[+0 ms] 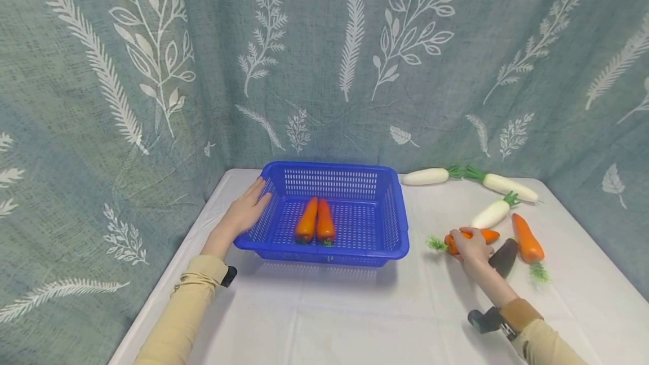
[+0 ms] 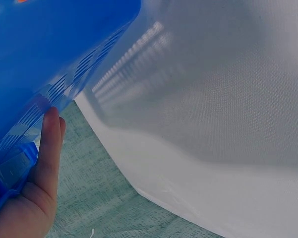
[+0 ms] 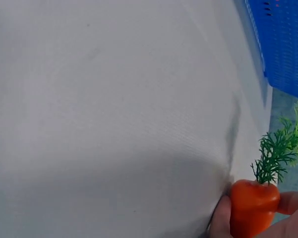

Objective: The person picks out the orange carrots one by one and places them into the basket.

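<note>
A blue plastic basket (image 1: 332, 254) with slotted walls stands on the white-covered table, two orange carrots (image 1: 307, 221) lying side by side in it. My left hand (image 1: 242, 214) rests against the basket's left side; in the left wrist view its straight fingers (image 2: 50, 144) lie along the outer wall. To the right of the basket, my right hand (image 1: 472, 246) grips another carrot (image 3: 253, 206) around its body, its leafy green top pointing toward the basket. A dark eggplant (image 1: 505, 258) lies just beside that hand, partly hidden by it.
A white radish (image 1: 492, 214) lies behind my right hand, and another carrot (image 1: 527, 239) to its right. Two more white radishes, one on the left (image 1: 426, 177) and one on the right (image 1: 509, 187), lie along the back edge. A patterned green curtain (image 1: 324, 72) hangs behind the table.
</note>
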Available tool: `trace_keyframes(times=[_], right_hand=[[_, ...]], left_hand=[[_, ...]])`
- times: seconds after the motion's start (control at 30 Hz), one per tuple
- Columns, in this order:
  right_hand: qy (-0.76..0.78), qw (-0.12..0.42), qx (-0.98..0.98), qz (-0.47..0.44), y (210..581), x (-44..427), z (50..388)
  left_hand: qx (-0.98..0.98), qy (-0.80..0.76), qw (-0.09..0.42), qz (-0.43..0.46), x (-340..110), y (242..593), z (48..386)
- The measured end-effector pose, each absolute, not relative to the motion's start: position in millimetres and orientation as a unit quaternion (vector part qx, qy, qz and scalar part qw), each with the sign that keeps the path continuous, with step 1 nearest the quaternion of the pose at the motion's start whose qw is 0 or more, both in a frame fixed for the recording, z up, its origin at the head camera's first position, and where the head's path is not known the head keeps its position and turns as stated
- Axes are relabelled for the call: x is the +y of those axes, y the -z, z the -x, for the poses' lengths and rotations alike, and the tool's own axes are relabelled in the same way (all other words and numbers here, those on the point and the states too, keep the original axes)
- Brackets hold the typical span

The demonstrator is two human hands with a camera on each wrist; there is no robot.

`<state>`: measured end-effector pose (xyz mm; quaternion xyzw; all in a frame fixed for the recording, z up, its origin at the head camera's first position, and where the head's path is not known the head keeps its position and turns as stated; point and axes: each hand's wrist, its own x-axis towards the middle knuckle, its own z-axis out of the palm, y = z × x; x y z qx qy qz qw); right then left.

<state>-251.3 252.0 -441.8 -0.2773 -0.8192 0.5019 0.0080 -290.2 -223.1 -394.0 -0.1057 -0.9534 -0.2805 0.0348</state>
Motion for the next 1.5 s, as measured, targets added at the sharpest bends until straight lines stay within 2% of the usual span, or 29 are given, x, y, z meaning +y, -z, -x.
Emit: trace_keyframes(times=[0.33, 0.57, 0.8, 1.17, 1.5], right_hand=[[-0.513, 0.037, -0.816, 0.262, 438.8, 252.3, 247.9], [-0.499, 0.076, -0.830, 0.239, 432.0, 256.8, 244.3], [-0.516, 0.084, -0.825, 0.213, 425.0, 261.2, 240.4], [-0.553, 0.138, -0.798, 0.194, 418.8, 268.1, 239.1], [-0.573, 0.116, -0.787, 0.196, 417.9, 265.5, 240.3]], left_hand=[[-0.953, 0.283, 0.034, 0.104, -223.1, 393.7, 290.1], [-0.954, 0.279, 0.035, 0.104, -222.6, 393.3, 289.6], [-0.954, 0.279, 0.037, 0.106, -224.2, 395.8, 291.6], [-0.953, 0.281, 0.034, 0.108, -224.0, 394.9, 290.5], [-0.954, 0.279, 0.033, 0.107, -224.4, 395.5, 292.1]])
